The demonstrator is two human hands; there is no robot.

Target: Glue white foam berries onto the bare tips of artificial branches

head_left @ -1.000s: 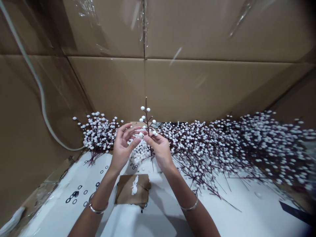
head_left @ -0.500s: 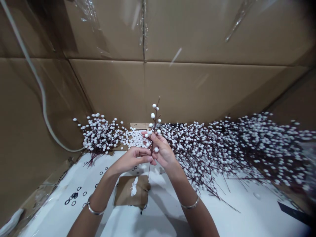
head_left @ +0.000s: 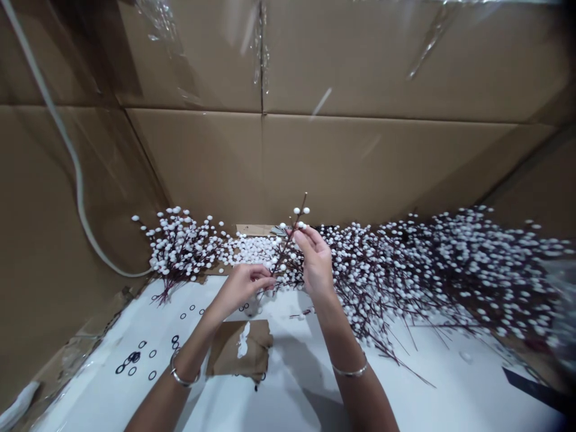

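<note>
Between my two hands is a dark brown berry stem point(head_left: 283, 255) with round white berries along it, tilted so its top leans right. My left hand point(head_left: 246, 283) pinches its lower part. Higher up, my right hand point(head_left: 317, 264) has thumb and fingers closed near the stem's upper part, by a white berry; whether they grip the berry or the stem is hard to make out. Behind the hands lies a heap of loose white berries point(head_left: 252, 249). Below them, a cardboard piece point(head_left: 225, 348) with a white glue-like smear point(head_left: 243, 340) rests on the white table point(head_left: 297, 372).
A bunch of finished-looking berry stems point(head_left: 180, 246) lies at the left, and a large pile of berry stems point(head_left: 405, 270) covers the right. Black rings point(head_left: 134, 357) are scattered on the left. Cardboard walls point(head_left: 360, 168) enclose the back; a white cable point(head_left: 78, 174) hangs at left.
My right hand has moved right and slightly up, away from my left hand. The berry stem has gone from nearly upright to leaning right, and its tip is lower.
</note>
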